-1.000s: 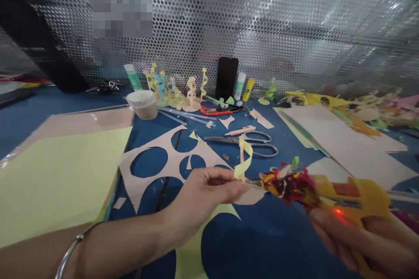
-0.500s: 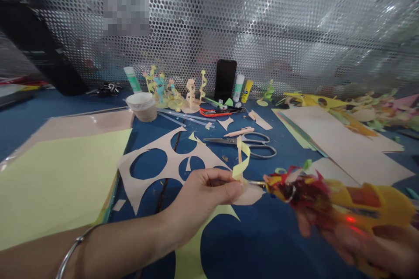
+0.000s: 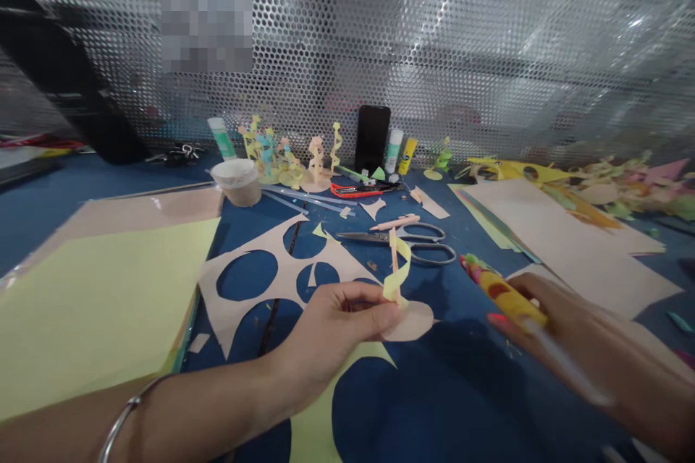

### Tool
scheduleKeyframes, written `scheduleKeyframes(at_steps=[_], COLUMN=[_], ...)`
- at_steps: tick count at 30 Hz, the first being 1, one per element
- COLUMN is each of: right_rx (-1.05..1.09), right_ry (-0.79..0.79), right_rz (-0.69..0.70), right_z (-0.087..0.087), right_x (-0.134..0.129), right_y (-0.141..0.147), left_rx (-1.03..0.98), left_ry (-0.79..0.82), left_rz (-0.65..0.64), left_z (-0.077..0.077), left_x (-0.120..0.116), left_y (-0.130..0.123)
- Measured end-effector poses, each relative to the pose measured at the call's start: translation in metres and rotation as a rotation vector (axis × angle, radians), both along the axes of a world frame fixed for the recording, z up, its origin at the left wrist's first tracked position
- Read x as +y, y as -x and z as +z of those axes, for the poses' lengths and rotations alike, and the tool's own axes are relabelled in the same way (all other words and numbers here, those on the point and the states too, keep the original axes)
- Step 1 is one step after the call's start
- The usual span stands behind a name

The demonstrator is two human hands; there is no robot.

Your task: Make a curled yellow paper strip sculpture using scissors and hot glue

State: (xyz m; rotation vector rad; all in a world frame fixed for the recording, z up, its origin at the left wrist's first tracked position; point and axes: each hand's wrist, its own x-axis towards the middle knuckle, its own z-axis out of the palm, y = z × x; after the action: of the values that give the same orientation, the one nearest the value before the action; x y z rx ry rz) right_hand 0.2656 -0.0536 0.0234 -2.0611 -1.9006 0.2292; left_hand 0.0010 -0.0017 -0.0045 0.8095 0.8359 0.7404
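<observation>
My left hand pinches the base of a small paper piece: a pale yellow curled strip around a thin pink upright, over a round pink paper disc. To the right, my right hand is wrapped round a yellow glue gun, slightly blurred, its tip wrapped in coloured bits and pointing up and left, apart from the paper piece. Scissors lie just behind the curled strip. Left of them is a pink sheet with round holes cut out.
Yellow paper lies at left, pink sheets at right. At the back stand a paper cup, small paper spirals, a phone and glue sticks. A red cutter lies before the phone.
My right hand has drawn the glue gun away from the paper piece and turned it, its tip now up and left. My left hand keeps its pinch, almost unmoved.
</observation>
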Motion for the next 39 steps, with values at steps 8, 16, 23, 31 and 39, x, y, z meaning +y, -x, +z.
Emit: scheduleKeyframes(at_steps=[8, 16, 23, 31, 39], right_rx=[-0.009, 0.391, 0.549, 0.591, 0.585], right_ry=[-0.111, -0.010, 0.045, -0.006, -0.052], right_rz=[0.173, 0.247, 0.268, 0.292, 0.329], right_z=[0.008, 0.009, 0.008, 0.003, 0.003], right_x=[-0.006, -0.006, -0.004, -0.003, -0.002], right_y=[0.012, 0.073, 0.074, 0.077, 0.080], left_rx=[0.032, 0.064, 0.097, 0.100, 0.098], left_ry=[-0.094, -0.178, -0.218, -0.204, -0.213], left_rz=[-0.069, -0.142, -0.169, -0.182, -0.166], left_z=[0.002, 0.009, 0.003, -0.002, -0.001], left_x=[-0.002, -0.008, -0.009, -0.009, -0.007], left_y=[0.000, -0.004, -0.003, -0.003, -0.004])
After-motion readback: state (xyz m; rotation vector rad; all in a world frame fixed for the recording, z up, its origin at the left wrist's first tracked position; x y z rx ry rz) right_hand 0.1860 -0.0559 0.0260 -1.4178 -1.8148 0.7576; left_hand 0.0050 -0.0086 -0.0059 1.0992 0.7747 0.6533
